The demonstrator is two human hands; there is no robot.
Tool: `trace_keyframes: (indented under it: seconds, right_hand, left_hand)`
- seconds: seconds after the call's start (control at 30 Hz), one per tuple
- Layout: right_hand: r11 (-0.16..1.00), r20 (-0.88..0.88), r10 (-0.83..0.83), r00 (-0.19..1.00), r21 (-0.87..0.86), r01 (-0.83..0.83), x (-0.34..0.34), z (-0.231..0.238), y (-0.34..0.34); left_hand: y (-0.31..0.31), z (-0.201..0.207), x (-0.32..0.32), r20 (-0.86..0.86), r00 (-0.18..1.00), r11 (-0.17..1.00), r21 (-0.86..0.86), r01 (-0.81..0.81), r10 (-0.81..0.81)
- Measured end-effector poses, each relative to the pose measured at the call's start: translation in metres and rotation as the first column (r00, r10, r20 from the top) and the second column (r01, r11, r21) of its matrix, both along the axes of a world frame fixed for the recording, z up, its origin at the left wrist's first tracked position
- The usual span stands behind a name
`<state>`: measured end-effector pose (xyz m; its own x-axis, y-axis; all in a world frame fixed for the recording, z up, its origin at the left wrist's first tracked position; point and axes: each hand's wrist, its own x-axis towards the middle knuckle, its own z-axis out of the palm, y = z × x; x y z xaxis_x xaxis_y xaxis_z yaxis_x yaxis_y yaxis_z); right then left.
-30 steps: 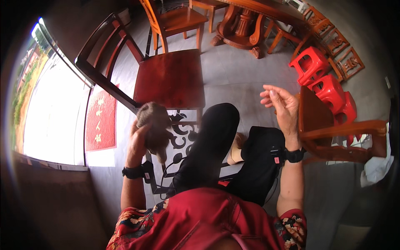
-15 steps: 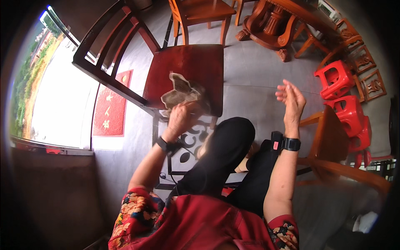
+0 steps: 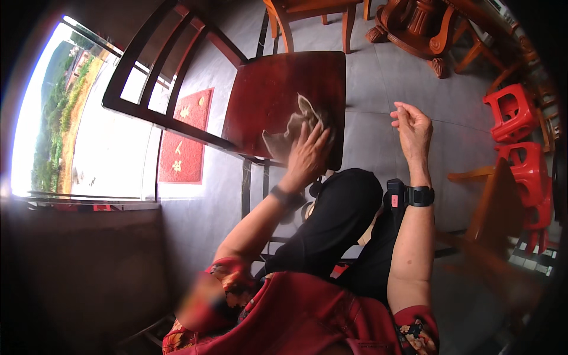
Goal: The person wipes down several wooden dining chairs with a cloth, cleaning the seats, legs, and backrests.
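A dark red-brown wooden chair [image 3: 266, 77] stands in front of me, its slatted back toward the left. On the near right part of its seat lies a bunched grey-brown cloth [image 3: 278, 142]. My left hand [image 3: 307, 154] holds this cloth pressed against the seat, fingers extended over it; the cloth's underside is hidden. My right hand [image 3: 412, 127] hangs in the air to the right of the chair, fingers loosely bent and a little apart, with nothing in them. Both wrists wear dark bands, and a small black device [image 3: 395, 194] sits by the right one.
A red mat [image 3: 188, 136] lies by the bright opening at left. Orange-brown wooden chairs [image 3: 313, 9] and a carved table base [image 3: 414, 26] stand at the back. Red plastic stools [image 3: 513, 112] line the right side, near another wooden chair [image 3: 494, 207]. My knees are close to the seat.
The view has shifted, so the chair sits farther right in the picture. My left hand and the cloth have moved toward the seat's right edge. My right hand's fingers have bent more.
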<state>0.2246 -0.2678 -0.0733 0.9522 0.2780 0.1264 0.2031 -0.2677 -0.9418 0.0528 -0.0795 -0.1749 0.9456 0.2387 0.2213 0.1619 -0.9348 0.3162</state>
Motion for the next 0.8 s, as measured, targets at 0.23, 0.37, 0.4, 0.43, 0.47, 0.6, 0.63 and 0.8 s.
trace_keyframes:
  seconds: [0.23,0.37,0.4,0.43,0.47,0.6,0.63,0.8]
  right_hand:
    - [0.997,0.07,0.039,0.997,-0.064,-0.034,-0.01,0.004,0.014]
    - [0.994,0.094,0.003,0.996,-0.106,0.007,0.0,-0.011,0.001]
    - [0.998,0.089,0.063,0.994,-0.013,-0.062,-0.008,-0.007,0.026]
    - [0.997,0.111,0.075,0.991,-0.013,-0.074,-0.014,-0.001,0.034]
    - [0.995,0.116,0.099,0.988,0.01,-0.101,-0.021,0.005,0.045]
    - [0.992,0.134,0.001,0.991,-0.127,0.016,-0.005,-0.012,0.017]
    - [0.991,0.143,0.005,0.99,-0.132,0.014,-0.006,-0.014,0.018]
    - [0.976,0.236,0.002,0.972,-0.213,0.05,-0.009,-0.022,0.021]
  left_hand:
    - [0.163,-0.032,-0.061,-0.138,0.984,0.931,0.36,-0.058,0.114]
    - [0.22,-0.049,-0.005,-0.238,0.936,0.931,0.321,-0.176,0.259]
    - [0.317,-0.086,-0.044,-0.025,0.888,0.868,0.227,-0.442,0.459]
    - [0.345,-0.098,-0.049,0.034,0.889,0.808,0.404,-0.43,0.456]
    - [0.377,-0.094,-0.07,0.091,0.879,0.685,0.592,-0.425,0.468]
    - [0.17,-0.072,0.05,-0.176,0.984,0.892,0.449,0.043,0.041]
    - [0.133,-0.072,0.05,-0.163,0.984,0.757,0.634,0.155,-0.066]
    - [0.012,-0.026,0.021,-0.056,0.937,0.93,0.118,0.349,-0.345]
